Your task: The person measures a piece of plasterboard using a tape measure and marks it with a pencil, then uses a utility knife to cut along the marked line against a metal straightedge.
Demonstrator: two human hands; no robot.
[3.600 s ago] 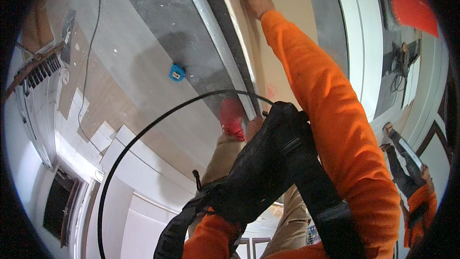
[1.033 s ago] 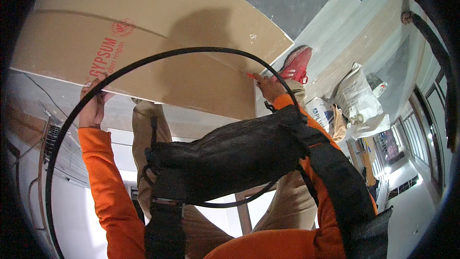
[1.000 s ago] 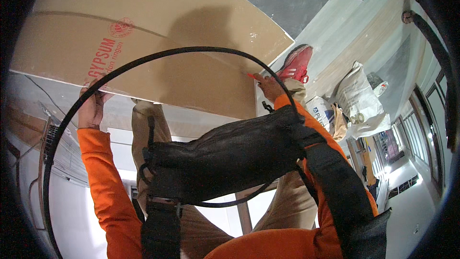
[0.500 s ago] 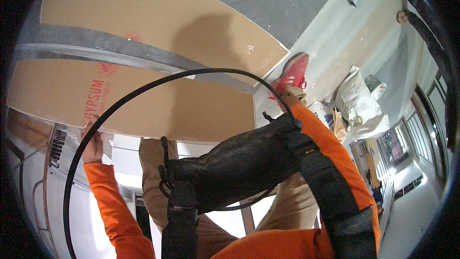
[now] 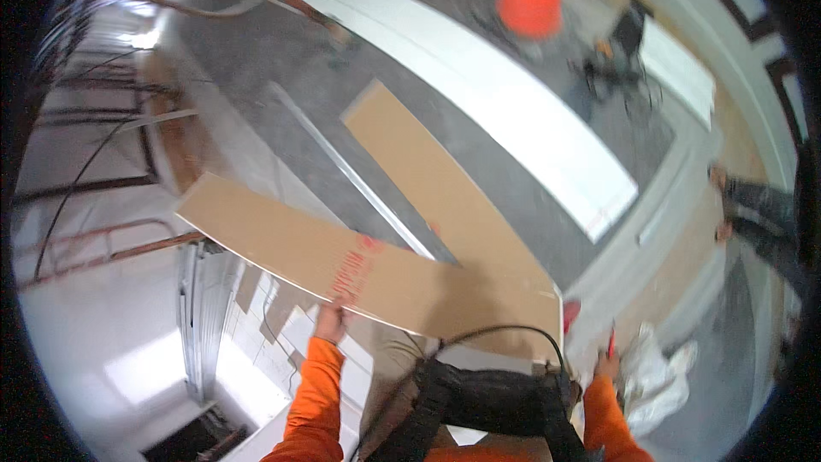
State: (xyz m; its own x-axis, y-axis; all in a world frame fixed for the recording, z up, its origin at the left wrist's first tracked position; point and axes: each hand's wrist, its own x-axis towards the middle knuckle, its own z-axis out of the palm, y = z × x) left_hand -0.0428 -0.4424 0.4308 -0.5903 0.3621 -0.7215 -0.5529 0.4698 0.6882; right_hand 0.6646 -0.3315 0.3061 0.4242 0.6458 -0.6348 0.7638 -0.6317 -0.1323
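Note:
My left hand (image 5: 332,322) is closed on the near long edge of a gypsum board strip (image 5: 256,218), brown-faced with red print. The strip slants across in front of my legs, its far-left end apart from the other pieces. Beyond it a second gypsum board strip (image 5: 428,171) lies on the grey floor; the two come together at the right, where I cannot tell if they touch. At the lower right, beside the board's end, my right hand (image 5: 606,366) grips a slim red tool (image 5: 611,342) pointing upward; blur hides its exact kind.
A metal profile (image 5: 351,175) lies between the strips. A long white board (image 5: 479,85) stretches across the floor beyond. Orange-and-white cones (image 5: 530,4) stand far off. White sacks (image 5: 658,376) lie right of my hand. Another person's legs (image 5: 757,205) show at the right.
My view has swung to show more floor. The held strip now angles away from the other strip, its left end apart. My right hand has come into view with the red tool.

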